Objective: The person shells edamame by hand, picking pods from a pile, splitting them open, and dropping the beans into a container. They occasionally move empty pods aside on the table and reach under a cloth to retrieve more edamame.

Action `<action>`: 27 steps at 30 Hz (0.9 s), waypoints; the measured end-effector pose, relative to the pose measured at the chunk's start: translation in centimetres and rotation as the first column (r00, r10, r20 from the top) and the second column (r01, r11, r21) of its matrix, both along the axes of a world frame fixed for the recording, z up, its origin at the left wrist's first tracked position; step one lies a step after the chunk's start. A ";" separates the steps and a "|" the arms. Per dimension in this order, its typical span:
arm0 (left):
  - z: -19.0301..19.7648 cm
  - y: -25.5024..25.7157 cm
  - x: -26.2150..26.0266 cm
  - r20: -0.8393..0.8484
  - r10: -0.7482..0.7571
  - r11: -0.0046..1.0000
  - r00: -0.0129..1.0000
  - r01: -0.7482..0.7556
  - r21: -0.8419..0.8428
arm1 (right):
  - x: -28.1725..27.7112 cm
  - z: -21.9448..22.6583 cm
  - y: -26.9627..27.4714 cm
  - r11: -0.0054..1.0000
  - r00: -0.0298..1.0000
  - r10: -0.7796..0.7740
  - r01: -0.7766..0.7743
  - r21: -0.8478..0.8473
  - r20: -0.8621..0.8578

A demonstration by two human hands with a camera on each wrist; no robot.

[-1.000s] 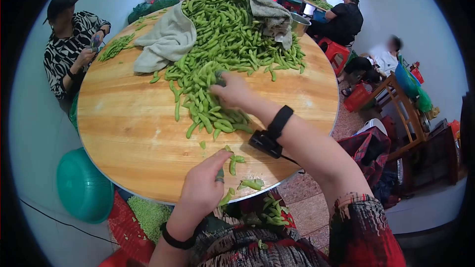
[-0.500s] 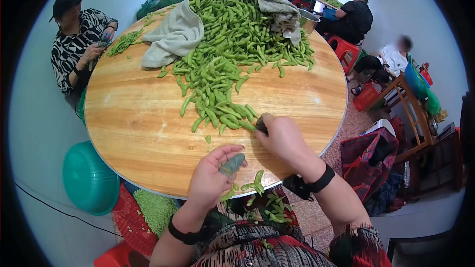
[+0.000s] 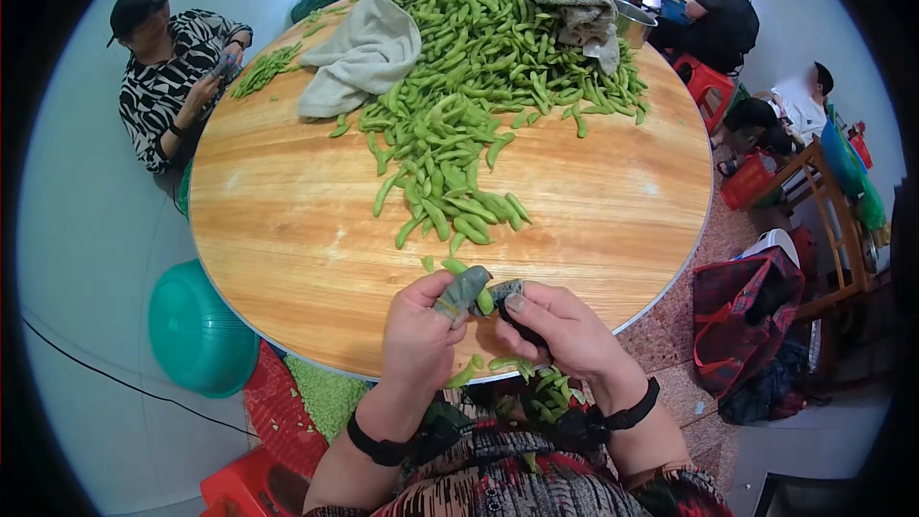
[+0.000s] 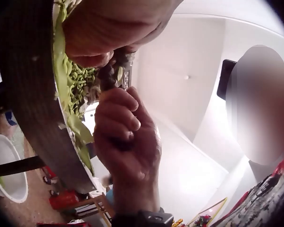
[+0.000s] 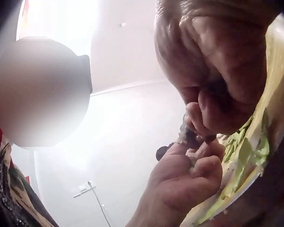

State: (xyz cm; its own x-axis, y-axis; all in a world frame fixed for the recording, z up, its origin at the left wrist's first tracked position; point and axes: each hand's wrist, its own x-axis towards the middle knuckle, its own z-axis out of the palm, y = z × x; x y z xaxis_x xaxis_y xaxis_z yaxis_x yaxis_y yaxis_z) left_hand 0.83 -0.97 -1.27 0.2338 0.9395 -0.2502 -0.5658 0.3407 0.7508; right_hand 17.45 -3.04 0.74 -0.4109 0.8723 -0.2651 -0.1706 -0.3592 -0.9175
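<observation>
A green bean pod (image 3: pixel 485 302) is pinched between the two hands at the near edge of the round wooden table (image 3: pixel 287 230). The left hand (image 3: pixel 418 325), its thumb wrapped in grey-green material, grips the pod from the left. From the right, the right hand (image 3: pixel 560 325) holds the pod's other side, with dark wrapping on its fingers. Beyond the hands, a large heap of pods (image 3: pixel 469 57) spreads toward them. In the left wrist view the right hand (image 4: pixel 125 137) shows curled fingers; the right wrist view shows the left hand (image 5: pixel 179 184) close against the right.
Opened pods (image 3: pixel 507 364) lie at the table edge and on the lap. Grey cloths (image 3: pixel 359 57) partly cover the heap. A teal basin (image 3: pixel 201 330) and shelled beans (image 3: pixel 335 397) are at lower left. One person (image 3: pixel 172 77) sits at the left; others sit farther back.
The right hand has come back from the heap to the left hand, bringing a pod. Both hands now hold it. The head view has shifted, so the table appears farther right.
</observation>
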 end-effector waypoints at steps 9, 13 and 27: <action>0.1 -0.4 -1.3 0.106 -0.183 0.979 0.977 0.171 0.113 | -0.6 0.7 -0.1 0.958 0.957 0.002 -0.084 -0.274 -0.289; 1.3 -0.4 0.1 -0.163 -0.016 0.972 0.987 0.053 0.229 | -1.2 1.0 -0.1 0.992 0.985 -0.084 0.068 0.107 0.152; -0.4 0.4 -0.1 -0.122 -0.165 0.943 0.979 0.192 0.270 | 0.1 -0.6 2.8 0.921 0.894 -0.352 0.278 0.274 0.277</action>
State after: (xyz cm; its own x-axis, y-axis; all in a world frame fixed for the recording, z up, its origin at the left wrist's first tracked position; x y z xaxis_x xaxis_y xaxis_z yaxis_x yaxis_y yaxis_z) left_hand 0.69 -0.56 -1.65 0.3919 0.9199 -0.0133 -0.4354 0.1982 0.8782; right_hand 17.51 -0.19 0.12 -0.0316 0.9924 -0.1187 0.0701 -0.1163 -0.9907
